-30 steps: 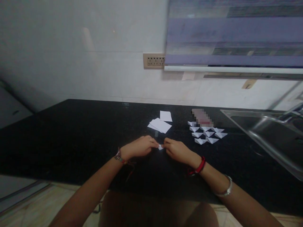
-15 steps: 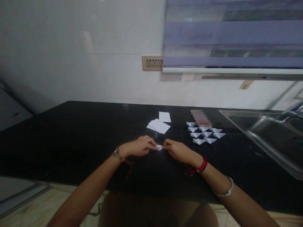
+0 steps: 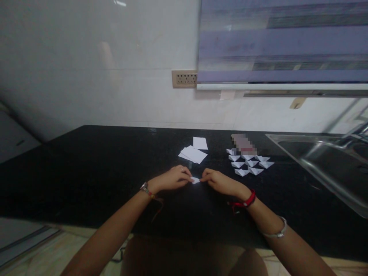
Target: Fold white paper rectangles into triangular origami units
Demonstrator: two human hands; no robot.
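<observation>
My left hand (image 3: 171,179) and my right hand (image 3: 220,181) meet over a black countertop (image 3: 86,168), each pinching one end of a small folded white paper piece (image 3: 196,180) that lies low on the counter. Fingers of both hands are closed on it. Just beyond the hands lies a loose stack of white paper slips (image 3: 194,154), with one more slip (image 3: 200,143) behind it. To the right, several folded white paper triangles (image 3: 249,164) lie in rows.
A steel sink (image 3: 324,161) with a tap is set into the counter at the right. A blurred small object (image 3: 243,143) lies behind the triangles. A wall socket (image 3: 184,78) and a window blind (image 3: 281,46) are on the tiled wall.
Both hands stay pinched on the small paper piece; the right fingers have shifted slightly along it. The view has tilted a little.
</observation>
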